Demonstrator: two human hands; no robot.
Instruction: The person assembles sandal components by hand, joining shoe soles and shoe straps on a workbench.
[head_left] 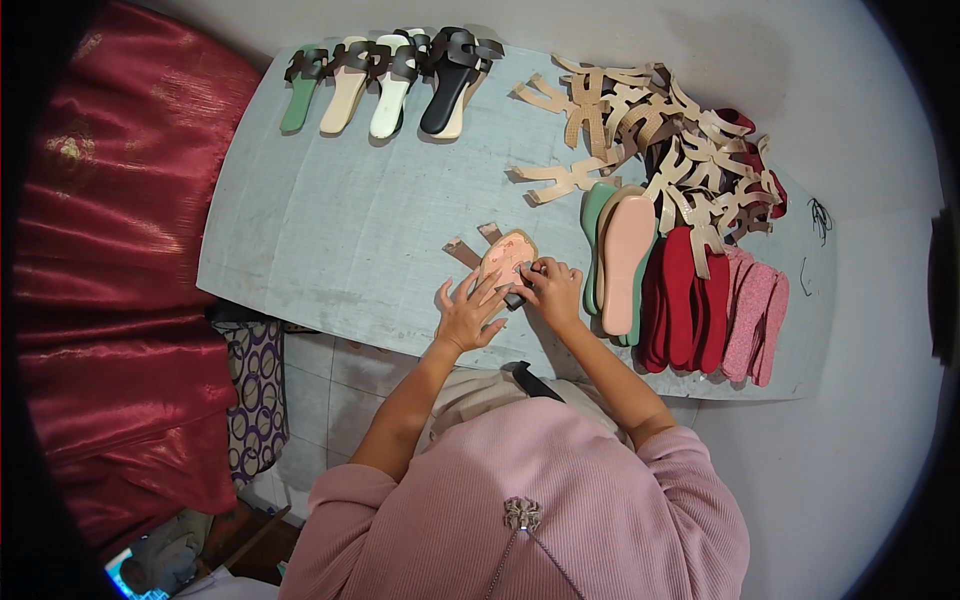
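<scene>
A sandal sole (508,256) lies near the table's front edge, its pinkish inner face up with a tan rim. Two brown strap ends (462,252) stick out from its upper left side, and dark strap material shows under its lower end. My left hand (466,316) rests on the sole's lower left side with fingers spread and stretched out. At the sole's right edge my right hand (554,289) has its fingers bent and pressed together on a strap, mostly hidden under them.
The pale blue-grey table (330,210) bears finished sandals (452,85) along the far left. Beige cut straps (585,110) lie heaped far right. Nearer, to the right, stand green and peach soles (630,265), red soles (680,300) and pink soles (755,320). A red curtain (120,250) hangs left.
</scene>
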